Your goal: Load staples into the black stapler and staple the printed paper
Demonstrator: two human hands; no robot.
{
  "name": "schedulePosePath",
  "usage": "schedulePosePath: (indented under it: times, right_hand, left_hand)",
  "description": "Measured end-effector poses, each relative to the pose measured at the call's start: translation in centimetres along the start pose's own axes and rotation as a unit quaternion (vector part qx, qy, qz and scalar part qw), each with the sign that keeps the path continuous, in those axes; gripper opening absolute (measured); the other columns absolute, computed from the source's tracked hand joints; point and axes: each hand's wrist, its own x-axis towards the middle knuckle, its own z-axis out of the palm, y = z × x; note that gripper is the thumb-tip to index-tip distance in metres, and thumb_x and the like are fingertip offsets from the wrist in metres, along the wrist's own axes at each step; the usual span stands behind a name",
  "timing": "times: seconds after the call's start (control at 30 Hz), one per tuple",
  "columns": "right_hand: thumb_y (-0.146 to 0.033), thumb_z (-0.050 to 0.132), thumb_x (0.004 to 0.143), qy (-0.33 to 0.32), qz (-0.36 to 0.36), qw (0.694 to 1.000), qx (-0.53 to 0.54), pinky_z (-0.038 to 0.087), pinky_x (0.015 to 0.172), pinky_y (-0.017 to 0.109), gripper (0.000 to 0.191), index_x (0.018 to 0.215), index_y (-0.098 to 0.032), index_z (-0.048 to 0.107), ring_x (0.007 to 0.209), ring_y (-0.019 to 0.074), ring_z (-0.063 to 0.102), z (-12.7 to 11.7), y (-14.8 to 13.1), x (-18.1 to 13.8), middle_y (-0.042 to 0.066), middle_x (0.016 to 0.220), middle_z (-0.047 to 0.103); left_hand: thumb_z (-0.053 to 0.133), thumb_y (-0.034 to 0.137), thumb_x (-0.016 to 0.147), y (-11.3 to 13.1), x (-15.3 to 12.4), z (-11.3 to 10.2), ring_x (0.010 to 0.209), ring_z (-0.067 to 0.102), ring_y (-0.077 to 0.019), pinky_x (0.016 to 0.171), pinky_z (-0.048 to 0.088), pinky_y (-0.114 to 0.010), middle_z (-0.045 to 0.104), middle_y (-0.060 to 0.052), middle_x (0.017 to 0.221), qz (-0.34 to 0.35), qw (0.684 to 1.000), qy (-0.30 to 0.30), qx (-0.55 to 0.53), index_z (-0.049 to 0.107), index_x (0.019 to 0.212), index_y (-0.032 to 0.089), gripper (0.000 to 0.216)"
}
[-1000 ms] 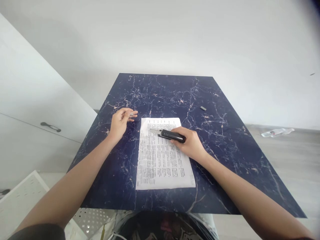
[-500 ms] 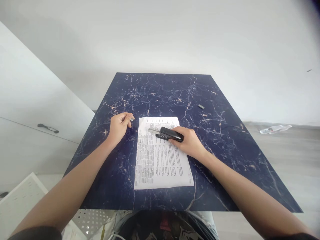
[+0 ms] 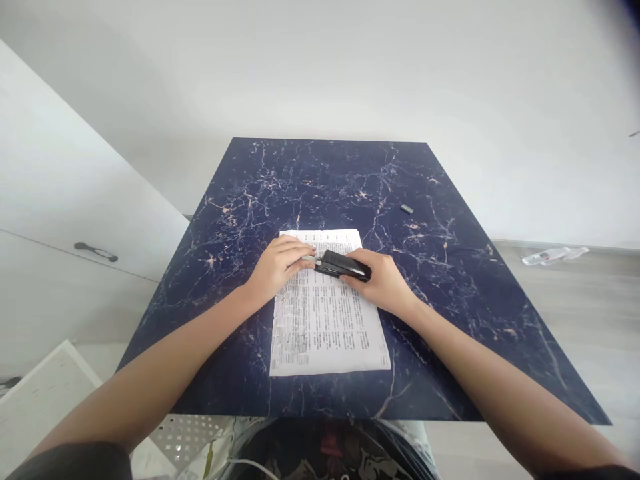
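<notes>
A printed sheet of paper [image 3: 325,320] lies on the dark blue marble table [image 3: 330,187]. On its upper part rests a black stapler [image 3: 345,265] with its metal front end pointing left. My right hand [image 3: 383,283] is wrapped round the stapler's rear. My left hand [image 3: 277,267] lies over the paper's upper left corner, fingers closed together at the stapler's metal tip; whether anything is pinched in them is hidden.
A small grey strip of staples [image 3: 407,209] lies on the table at the back right. A white cabinet with a dark handle [image 3: 95,251] stands at the left. A clear plastic item [image 3: 553,254] lies on the floor at the right.
My left hand has moved right from the bare table onto the paper, reaching the stapler's metal tip. My right hand has kept its hold on the stapler.
</notes>
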Motion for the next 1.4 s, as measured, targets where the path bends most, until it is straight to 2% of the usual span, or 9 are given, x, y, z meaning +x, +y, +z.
schedulePosePath:
  times: [0.13, 0.47, 0.77, 1.27, 1.4]
  right_hand:
    - [-0.022, 0.074, 0.085, -0.003, -0.004, 1.0, 0.001, 0.049, 0.074, 0.035, 0.013, 0.098, -0.023, 0.07, 0.08, 0.0194, 0.066, 0.06, 0.1, -0.01, 0.002, 0.091, 0.073]
    - [-0.024, 0.073, 0.085, -0.006, 0.002, 1.0, 0.001, 0.048, 0.073, 0.035, 0.013, 0.097, -0.023, 0.069, 0.079, 0.0197, 0.065, 0.09, 0.3, 0.05, 0.002, 0.089, 0.071]
    - [-0.024, 0.073, 0.086, -0.009, 0.004, 1.0, -0.002, 0.047, 0.073, 0.035, 0.012, 0.097, -0.022, 0.068, 0.079, 0.02, 0.065, 0.07, 0.17, 0.07, 0.002, 0.089, 0.071]
    - [-0.025, 0.073, 0.086, -0.012, 0.008, 1.0, -0.011, 0.047, 0.071, 0.035, 0.011, 0.095, -0.023, 0.067, 0.077, 0.0194, 0.064, 0.07, 0.16, 0.11, 0.002, 0.088, 0.07]
    - [-0.026, 0.072, 0.086, -0.005, 0.008, 1.0, -0.007, 0.048, 0.072, 0.036, 0.011, 0.096, -0.023, 0.068, 0.078, 0.0197, 0.065, 0.12, 0.09, 0.16, 0.002, 0.089, 0.072]
  left_hand:
    - [0.066, 0.045, 0.105, -0.68, 0.12, 0.06, 0.109, 0.075, -0.0249, 0.093, 0.056, -0.043, 0.084, -0.005, 0.113, -0.003, 0.999, -0.033, 0.028, 0.08, 0.116, 0.024, 0.028]
    - [0.06, 0.051, 0.107, -0.86, 0.24, 0.25, 0.109, 0.075, -0.0251, 0.089, 0.05, -0.041, 0.084, -0.004, 0.116, -0.067, 0.994, -0.083, 0.033, 0.081, 0.114, 0.026, 0.034]
    - [0.062, 0.047, 0.108, -1.0, 0.11, 0.42, 0.107, 0.077, -0.0236, 0.091, 0.051, -0.041, 0.084, -0.003, 0.114, -0.072, 0.995, -0.072, 0.007, 0.08, 0.114, 0.026, 0.028]
    - [0.061, 0.049, 0.108, -0.97, 0.43, 0.31, 0.103, 0.077, -0.0229, 0.093, 0.053, -0.041, 0.084, -0.004, 0.113, -0.073, 0.995, -0.065, -0.015, 0.081, 0.112, 0.026, 0.031]
    - [0.06, 0.051, 0.108, -0.88, 0.43, 0.3, 0.105, 0.076, -0.0236, 0.09, 0.051, -0.041, 0.084, -0.003, 0.113, -0.085, 0.993, -0.077, 0.0, 0.081, 0.112, 0.027, 0.032]
